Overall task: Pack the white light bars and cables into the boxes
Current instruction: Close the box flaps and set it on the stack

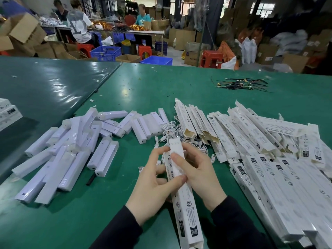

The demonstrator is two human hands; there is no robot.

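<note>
Closing up one box at the middle of the green table [161, 83]

Light bars [71, 151] lie heaped at left, cables [170, 131] behind the hands; left hand [154, 178] and right hand [195, 169] both grip a long box [181, 193] printed "CE FC RoH… Made in…"; likely next, tuck its end flap; more boxes [260, 150] lie piled at right

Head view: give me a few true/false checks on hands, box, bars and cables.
1. Both hands hold one long white box. True: left hand and right hand grip it.
2. The loose light bars lie right of the hands. False: they are piled on the left.
3. White cables lie beyond the held box. True.
4. The table is red. False: it is green.
5. The box pile lies on the right. True.
</note>
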